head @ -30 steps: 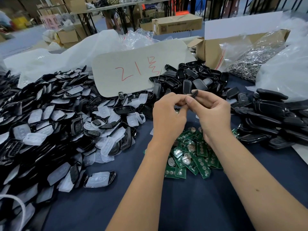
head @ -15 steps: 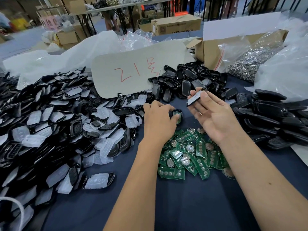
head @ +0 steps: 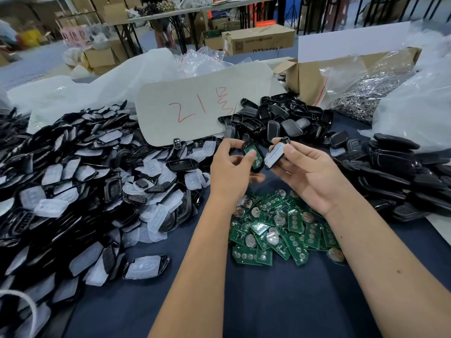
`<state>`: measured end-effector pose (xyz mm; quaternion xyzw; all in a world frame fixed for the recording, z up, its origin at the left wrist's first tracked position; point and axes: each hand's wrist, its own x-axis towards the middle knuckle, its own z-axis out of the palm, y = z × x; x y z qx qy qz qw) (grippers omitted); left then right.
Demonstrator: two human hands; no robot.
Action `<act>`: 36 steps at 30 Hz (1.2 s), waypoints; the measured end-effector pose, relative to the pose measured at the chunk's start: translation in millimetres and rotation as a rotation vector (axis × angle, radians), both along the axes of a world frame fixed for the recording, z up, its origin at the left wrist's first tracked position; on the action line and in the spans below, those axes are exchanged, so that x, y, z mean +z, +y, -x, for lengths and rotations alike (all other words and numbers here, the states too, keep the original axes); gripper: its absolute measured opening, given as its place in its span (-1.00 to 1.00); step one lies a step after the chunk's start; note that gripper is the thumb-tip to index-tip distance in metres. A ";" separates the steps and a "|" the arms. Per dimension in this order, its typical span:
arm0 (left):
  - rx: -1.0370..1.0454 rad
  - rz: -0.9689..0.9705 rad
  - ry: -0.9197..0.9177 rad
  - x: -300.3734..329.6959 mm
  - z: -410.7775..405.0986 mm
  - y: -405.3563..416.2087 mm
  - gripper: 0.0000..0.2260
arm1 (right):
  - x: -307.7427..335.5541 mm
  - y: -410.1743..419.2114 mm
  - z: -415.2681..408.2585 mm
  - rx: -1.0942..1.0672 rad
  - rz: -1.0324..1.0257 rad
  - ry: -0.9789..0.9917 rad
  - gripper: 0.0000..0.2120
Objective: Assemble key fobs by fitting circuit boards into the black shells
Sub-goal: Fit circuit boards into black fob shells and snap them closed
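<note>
My left hand (head: pixel 230 170) grips a black shell half with a green circuit board (head: pixel 252 154) seated in it, the thumb pressing on the board. My right hand (head: pixel 310 172) pinches a second black shell half (head: pixel 277 153) with a white rubber pad on its face, tilted towards the first. Both are held above the table, a small gap apart. A heap of green circuit boards (head: pixel 280 230) lies on the dark blue cloth under my wrists. Empty black shells (head: pixel 280 120) are piled just beyond my hands.
A wide heap of black shells with white pads (head: pixel 80 181) covers the left side. Closed black fobs (head: pixel 400 176) are stacked at the right. A grey card with red writing (head: pixel 195 106), plastic bags and an open carton (head: pixel 317 76) stand behind.
My left hand has lifted from the table with a shell holding a board. My right hand has brought its padded shell half down and closer to it.
</note>
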<state>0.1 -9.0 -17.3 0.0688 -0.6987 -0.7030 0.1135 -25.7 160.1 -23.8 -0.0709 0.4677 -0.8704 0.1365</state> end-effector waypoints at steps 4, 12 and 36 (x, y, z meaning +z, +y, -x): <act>-0.002 -0.033 -0.022 0.6 0.7 1.2 -0.80 | 0.4 0.0 0.3 -0.028 -0.032 0.011 -0.71; -0.006 -0.053 -0.008 1.3 0.7 0.9 -0.73 | -0.4 0.2 1.7 -0.045 -0.060 0.006 -0.68; -0.102 0.501 0.182 -6.1 -2.6 18.4 -0.86 | -6.7 -13.2 -1.6 -0.439 -0.412 0.115 -0.95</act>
